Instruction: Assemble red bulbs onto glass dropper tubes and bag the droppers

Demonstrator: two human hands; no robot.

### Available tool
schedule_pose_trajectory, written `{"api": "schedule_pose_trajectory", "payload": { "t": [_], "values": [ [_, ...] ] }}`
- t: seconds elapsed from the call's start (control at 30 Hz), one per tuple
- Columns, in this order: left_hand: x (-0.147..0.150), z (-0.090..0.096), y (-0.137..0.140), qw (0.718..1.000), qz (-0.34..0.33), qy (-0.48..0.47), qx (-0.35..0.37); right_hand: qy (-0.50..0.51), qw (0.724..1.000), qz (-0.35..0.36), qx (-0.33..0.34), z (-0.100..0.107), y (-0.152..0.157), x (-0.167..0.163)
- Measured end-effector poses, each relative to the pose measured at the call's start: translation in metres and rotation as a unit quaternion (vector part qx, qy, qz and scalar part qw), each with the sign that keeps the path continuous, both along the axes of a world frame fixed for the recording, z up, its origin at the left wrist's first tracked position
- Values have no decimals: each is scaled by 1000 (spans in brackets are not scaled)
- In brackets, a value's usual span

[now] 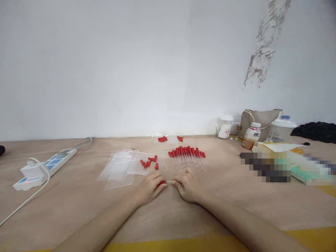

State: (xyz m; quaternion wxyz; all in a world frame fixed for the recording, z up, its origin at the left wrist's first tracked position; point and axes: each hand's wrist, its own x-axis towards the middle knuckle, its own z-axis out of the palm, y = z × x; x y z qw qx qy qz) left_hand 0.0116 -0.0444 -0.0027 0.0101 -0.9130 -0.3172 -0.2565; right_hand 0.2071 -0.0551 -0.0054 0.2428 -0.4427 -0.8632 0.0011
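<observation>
Low over the table, my left hand point(151, 188) is closed on a red rubber dropper bulb point(163, 182). A thin clear glass tube point(169, 182) runs from the bulb's open end to my right hand point(187, 185), whose fingers pinch it. Whether the tube sits inside the bulb I cannot tell. Just beyond my right hand lies a row of droppers point(187, 155) with red bulbs fitted on glass tubes. Loose red bulbs point(149, 162) and several bare glass tubes point(162, 162) lie beyond my left hand.
Clear plastic bags point(119, 168) lie left of the loose bulbs. More bagged red bulbs point(162, 139) rest near the wall. A power strip point(49, 168) with a white cable is at left. A paper cup point(225, 126), a bottle point(251, 135) and a grey bag point(258, 122) stand at right.
</observation>
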Motion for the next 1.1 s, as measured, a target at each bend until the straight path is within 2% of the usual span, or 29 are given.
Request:
{"api": "schedule_pose_trajectory", "payload": {
  "t": [0.17, 0.23, 0.3, 0.4, 0.5, 0.77, 0.93, 1.1],
  "values": [
    [-7, 5, 11, 999, 6, 5, 52, -41, 998, -1, 47, 12, -5, 0],
    [-12, 6, 16, 997, 29, -7, 73, -44, 998, -12, 52, 15, -6, 2],
    [-19, 6, 21, 991, 89, -26, 94, -16, 998, -52, 22, 16, -3, 5],
    [-31, 2, 30, 971, 204, -53, 117, 68, 987, -134, -59, 15, 9, 9],
    [-41, -4, 39, 957, 261, -55, 112, 107, 970, -199, -85, 16, 29, 8],
    [-48, -15, 52, 963, 248, -64, 78, 68, 948, -309, -46, 17, 76, -24],
    [-49, -18, 53, 969, 229, -64, 67, 42, 937, -342, -62, 14, 82, -36],
    [-44, -10, 48, 974, 208, -53, 71, 38, 931, -350, -94, 16, 83, -40]
  ]
}}
